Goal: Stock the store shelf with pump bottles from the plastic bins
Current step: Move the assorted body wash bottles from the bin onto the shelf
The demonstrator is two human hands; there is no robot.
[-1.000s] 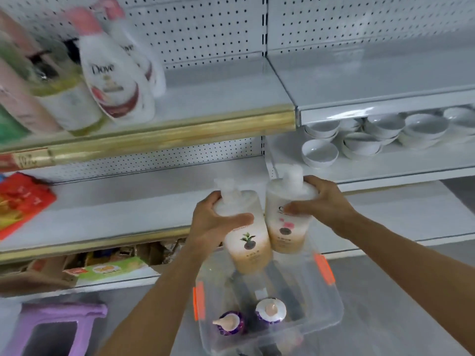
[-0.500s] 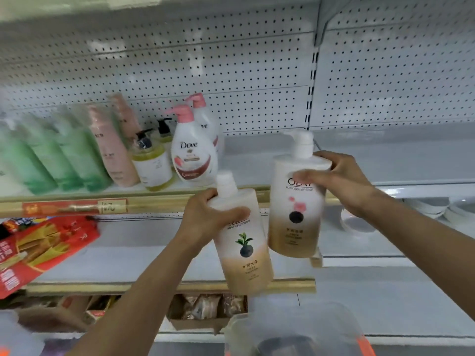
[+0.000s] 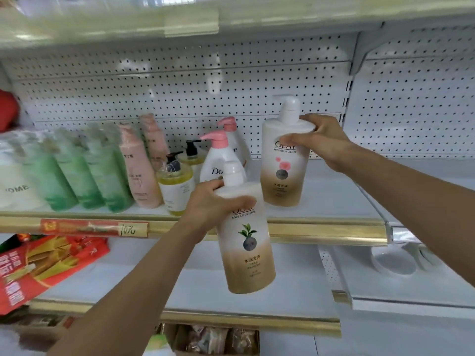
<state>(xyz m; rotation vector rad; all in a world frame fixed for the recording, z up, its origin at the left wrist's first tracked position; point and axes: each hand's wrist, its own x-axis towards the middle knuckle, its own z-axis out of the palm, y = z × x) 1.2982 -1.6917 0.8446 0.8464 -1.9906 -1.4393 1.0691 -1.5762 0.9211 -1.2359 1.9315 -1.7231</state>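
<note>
Pump bottles [image 3: 282,173] upright, tops upward

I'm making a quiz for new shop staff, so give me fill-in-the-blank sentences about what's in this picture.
The left hand grips the lower Olay bottle, whose label shows a green ___.
The right hand holds the upper Olay bottle to the ___ of the Dove bottle.
The Dove bottle's pump is ___.
Missing words: leaf; right; pink.
</note>
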